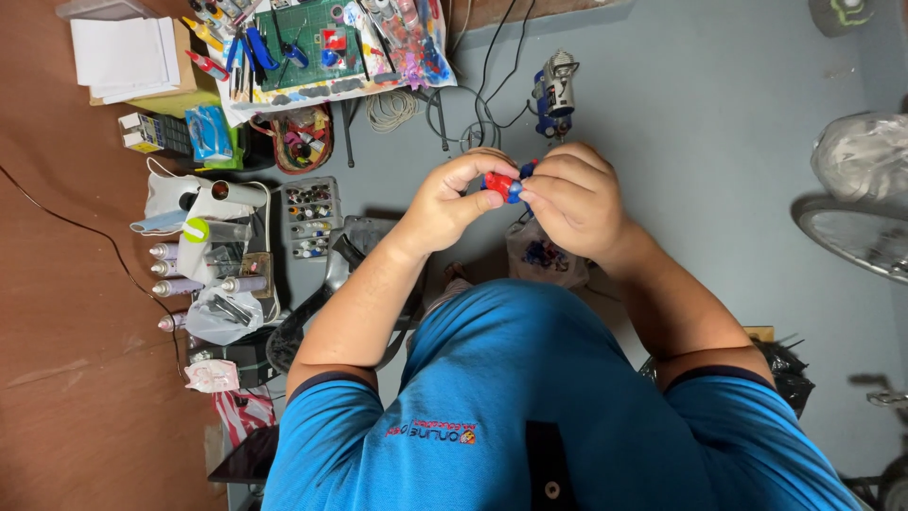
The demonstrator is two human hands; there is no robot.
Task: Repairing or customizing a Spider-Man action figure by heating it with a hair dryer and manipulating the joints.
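Both hands are raised in front of my blue shirt and meet at a small red and blue toy part (501, 185). My left hand (446, 206) pinches the part from the left with thumb and fingers. From the right, my right hand (579, 201) closes its fingertips on the same part. The fingers hide most of the piece.
On the grey floor beyond the hands are a silver and blue power tool (554, 87) with black cables, a coil of white cord (392, 110), a tray of small paint pots (310, 218) and several spray cans (176, 270). A cluttered green cutting mat (305, 43) lies at the top, a fan (856, 237) at right.
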